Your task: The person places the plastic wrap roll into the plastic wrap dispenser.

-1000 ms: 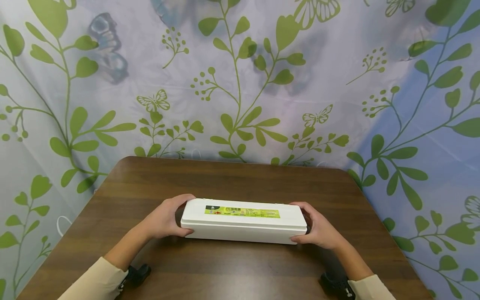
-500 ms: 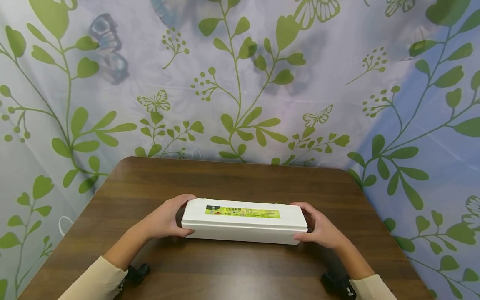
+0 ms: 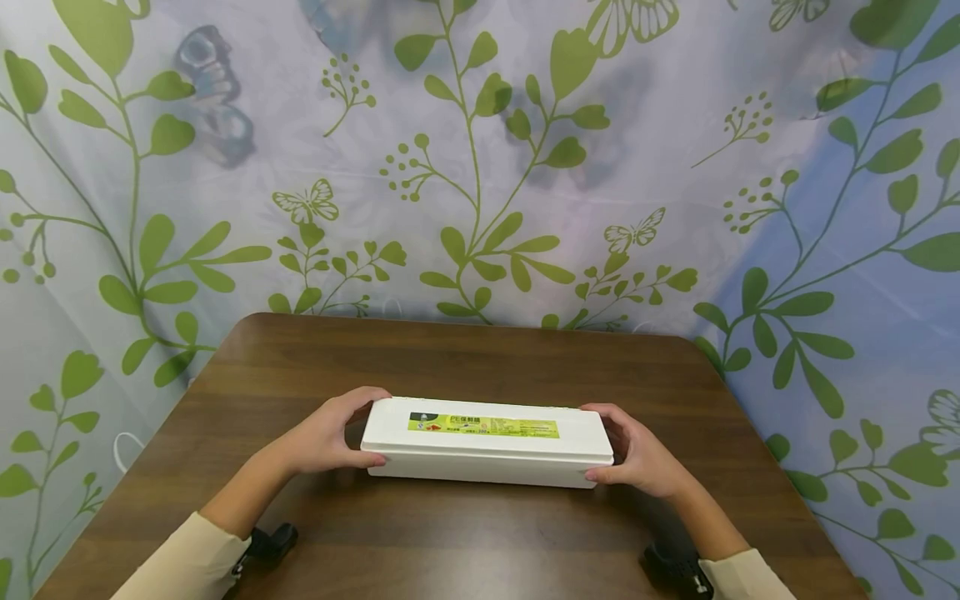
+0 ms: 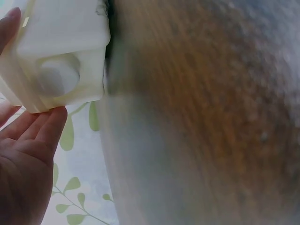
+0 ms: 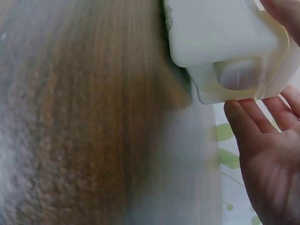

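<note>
A long white box with a lid lies crosswise on the brown table, a green and yellow label along its top. My left hand grips its left end, thumb on the near side and fingers at the far side. At the right end, my right hand holds the box the same way. Each wrist view shows a round opening in the box's end, with a pale, rounded shape inside: the roll end on the left and the roll end on the right.
The brown wooden table has rounded far corners. Behind it hangs a pale curtain printed with green leaves and butterflies. Black straps with a device sit at both wrists, below cream sleeves.
Both hands stay at the ends of the box. The box keeps its place on the table; only a very slight shift of the view shows.
</note>
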Demonstrator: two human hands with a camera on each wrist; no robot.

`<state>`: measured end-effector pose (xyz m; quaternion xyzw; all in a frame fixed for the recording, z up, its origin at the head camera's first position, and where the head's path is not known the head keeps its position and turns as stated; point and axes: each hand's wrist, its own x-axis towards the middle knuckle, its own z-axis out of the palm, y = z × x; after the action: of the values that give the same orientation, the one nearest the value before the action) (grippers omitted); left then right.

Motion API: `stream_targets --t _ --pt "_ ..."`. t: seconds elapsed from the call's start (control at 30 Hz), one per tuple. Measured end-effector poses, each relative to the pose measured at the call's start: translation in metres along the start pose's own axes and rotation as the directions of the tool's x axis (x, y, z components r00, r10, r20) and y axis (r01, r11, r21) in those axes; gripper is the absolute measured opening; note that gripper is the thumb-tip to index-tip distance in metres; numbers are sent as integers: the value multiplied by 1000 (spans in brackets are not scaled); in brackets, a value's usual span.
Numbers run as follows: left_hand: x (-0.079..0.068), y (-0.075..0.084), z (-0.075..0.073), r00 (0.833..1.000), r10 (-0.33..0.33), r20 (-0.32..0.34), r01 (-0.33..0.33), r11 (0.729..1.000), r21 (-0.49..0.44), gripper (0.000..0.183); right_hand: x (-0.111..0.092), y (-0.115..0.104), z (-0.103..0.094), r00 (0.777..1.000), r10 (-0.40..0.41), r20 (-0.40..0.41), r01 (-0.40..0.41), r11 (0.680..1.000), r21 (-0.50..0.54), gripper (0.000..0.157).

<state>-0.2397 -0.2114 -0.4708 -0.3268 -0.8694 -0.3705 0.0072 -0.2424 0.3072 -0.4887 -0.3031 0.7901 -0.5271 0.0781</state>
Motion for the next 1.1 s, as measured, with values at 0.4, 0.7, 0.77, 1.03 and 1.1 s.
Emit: stream_targets --t 0.4,0.7,0.77,1.03,1.1 --pt "1 -1 1 1000 0 4 0 999 -47 82 1 1 2 999 -17 -30 16 998 -58 93" --pt "1 -3 1 1000 4 -10 -4 999 -32 84 0 1 4 998 -40 -53 36 996 -82 92" --pt "1 -4 1 1000 2 -7 -2 999 -44 84 0 2 3 998 -34 -44 31 996 -85 93" --pt "3 -5 0 1000 -20 6 20 998 -61 82 2 2 -1 1000 20 3 -20 998 -53 91" --pt "3 -5 -1 1000 -24 8 24 998 -63 82 3 3 -2 1000 26 9 -25 998 -52 92"
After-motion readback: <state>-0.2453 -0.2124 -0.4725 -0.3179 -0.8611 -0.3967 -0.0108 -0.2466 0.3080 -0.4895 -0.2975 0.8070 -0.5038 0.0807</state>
